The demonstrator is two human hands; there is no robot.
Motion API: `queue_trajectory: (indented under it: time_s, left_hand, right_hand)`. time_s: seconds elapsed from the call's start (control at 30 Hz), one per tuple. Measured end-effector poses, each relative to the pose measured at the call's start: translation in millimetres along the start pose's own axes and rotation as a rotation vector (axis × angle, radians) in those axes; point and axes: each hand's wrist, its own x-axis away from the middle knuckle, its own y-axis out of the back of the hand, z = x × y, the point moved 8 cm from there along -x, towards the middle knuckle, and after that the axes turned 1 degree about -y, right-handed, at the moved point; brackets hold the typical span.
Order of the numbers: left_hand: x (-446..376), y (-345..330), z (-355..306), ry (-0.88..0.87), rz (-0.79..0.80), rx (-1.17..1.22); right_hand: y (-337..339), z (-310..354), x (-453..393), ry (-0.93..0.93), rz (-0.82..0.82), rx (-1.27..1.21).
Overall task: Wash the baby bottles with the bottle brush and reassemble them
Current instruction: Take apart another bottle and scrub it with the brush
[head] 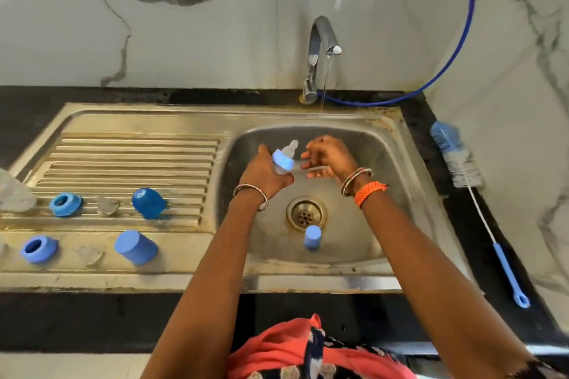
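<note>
Currently, bottle in hand: the left hand is gripping a baby bottle by its blue collar, teat on, over the sink.
Right hand: fingers are curling at the bottle's clear body.
Brush: the bottle brush is lying unused on the counter.
Left to do: rings, teats and caps are waiting, apart, on the drainboard; one cap is sitting by the drain.
Writing: none is showing.

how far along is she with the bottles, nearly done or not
Not close. Two collars, two teats and two caps lie apart on the drainboard, none reassembled. The left hand grips a bottle with teat on, the right hand beside it. The brush lies unused; a cap sits in the sink.
</note>
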Motion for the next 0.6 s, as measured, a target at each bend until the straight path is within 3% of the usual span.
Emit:
queue_trajectory:
  time_s: [0.07, 0.17, 0.4, 0.6]
  left_hand:
    - [1.6, 6.0, -24.5, -0.089, -0.065, -0.093]
    - [12.0, 18.3, -62.4, -0.25, -0.164, -0.045]
    - [37.4, 46.8, -84.1, -0.422, -0.346, 0.096]
    - [40.6, 51.7, -93.4, -0.461, -0.292, -0.043]
  right_hand:
    - [-0.6, 33.4, 11.7, 0.094, -0.013, 0.183]
    - [6.4, 59.7, 22.2, 0.256, -0.209, 0.432]
    - [3.8, 87.1, 51.4, 0.462, -0.294, 0.539]
    - [-1.2, 91.0, 59.2, 0.582, -0.184, 0.468]
